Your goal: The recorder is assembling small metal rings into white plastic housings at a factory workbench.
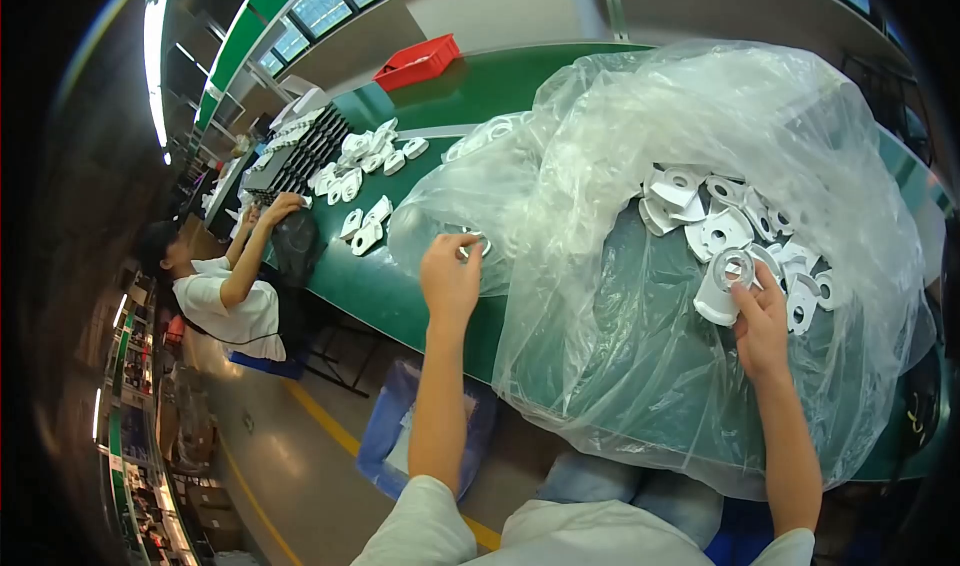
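My right hand (763,328) grips a white plastic housing (716,301) with a rounded body and a ring-shaped end. It holds the part over the opening of a large clear plastic bag (590,296). Inside that bag lies a loose heap of similar white parts (722,232), several with round holes. Further left, the fingers of my left hand (452,274) are pinched on a small pale ring-shaped piece (486,244), partly hidden by the fingers. That hand is raised in front of a smaller clear bag (425,216).
On the green table (350,291), more white parts (372,228) lie to the left, near stacked dark trays (300,151). A red bin (418,62) stands at the back. A co-worker (235,291) sits at the left. Below the table edge is a blue lined bin (385,431).
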Available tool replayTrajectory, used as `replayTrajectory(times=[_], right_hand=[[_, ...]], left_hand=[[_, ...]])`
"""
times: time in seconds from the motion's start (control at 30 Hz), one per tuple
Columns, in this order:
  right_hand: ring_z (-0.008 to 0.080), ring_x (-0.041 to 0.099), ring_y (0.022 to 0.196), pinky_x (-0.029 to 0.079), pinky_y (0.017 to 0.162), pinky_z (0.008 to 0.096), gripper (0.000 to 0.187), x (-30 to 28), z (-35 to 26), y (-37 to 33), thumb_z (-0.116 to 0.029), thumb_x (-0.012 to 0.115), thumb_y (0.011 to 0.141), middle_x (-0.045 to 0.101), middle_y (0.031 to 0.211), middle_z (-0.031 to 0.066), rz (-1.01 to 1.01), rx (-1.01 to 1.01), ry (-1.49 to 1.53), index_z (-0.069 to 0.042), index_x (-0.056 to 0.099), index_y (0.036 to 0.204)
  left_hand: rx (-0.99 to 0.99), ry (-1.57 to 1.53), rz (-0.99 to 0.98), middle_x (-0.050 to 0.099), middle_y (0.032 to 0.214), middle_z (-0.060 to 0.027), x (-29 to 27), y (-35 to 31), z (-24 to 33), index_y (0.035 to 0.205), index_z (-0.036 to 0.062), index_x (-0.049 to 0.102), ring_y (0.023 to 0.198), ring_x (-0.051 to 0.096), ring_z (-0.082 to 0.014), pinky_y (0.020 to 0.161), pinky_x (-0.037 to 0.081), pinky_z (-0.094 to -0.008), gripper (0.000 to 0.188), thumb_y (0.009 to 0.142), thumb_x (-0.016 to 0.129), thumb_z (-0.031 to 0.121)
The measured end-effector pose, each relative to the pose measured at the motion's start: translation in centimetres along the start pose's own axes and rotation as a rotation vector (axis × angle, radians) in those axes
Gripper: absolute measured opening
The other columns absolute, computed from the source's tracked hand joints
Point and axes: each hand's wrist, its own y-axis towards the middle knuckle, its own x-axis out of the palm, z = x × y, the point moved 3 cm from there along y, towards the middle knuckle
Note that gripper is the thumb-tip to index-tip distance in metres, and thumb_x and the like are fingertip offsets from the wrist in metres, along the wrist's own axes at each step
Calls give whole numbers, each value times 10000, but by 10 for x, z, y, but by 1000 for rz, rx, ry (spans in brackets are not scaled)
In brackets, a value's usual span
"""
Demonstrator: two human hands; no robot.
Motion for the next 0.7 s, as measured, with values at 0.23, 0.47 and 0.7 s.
replayTrajectory(times=[0.23,0.47,0.7], right_hand=[[139,614,921,470,810,264,392,0,1,-4,-37,509,896,629,1048,123,29,82,56,48,405,1264],[144,615,920,475,798,260,432,-5,0,-4,-45,520,893,629,1044,140,2,111,-8,69,382,1286],[151,611,932,475,804,251,530,-5,4,2,-69,512,912,623,1073,141,9,189,68,71,276,1366]], left_hand=[[142,263,-509,622,734,-126,6,41,-35,797,-9,648,661,606,-221,618,459,-311,133,728,682,100],[250,366,-910,670,808,-166,-12,101,4,882,-7,677,726,649,-250,682,498,-328,184,734,589,58],[179,-282,-1062,650,799,-29,15,58,154,922,1,667,709,575,-85,606,448,-239,137,798,641,54]])
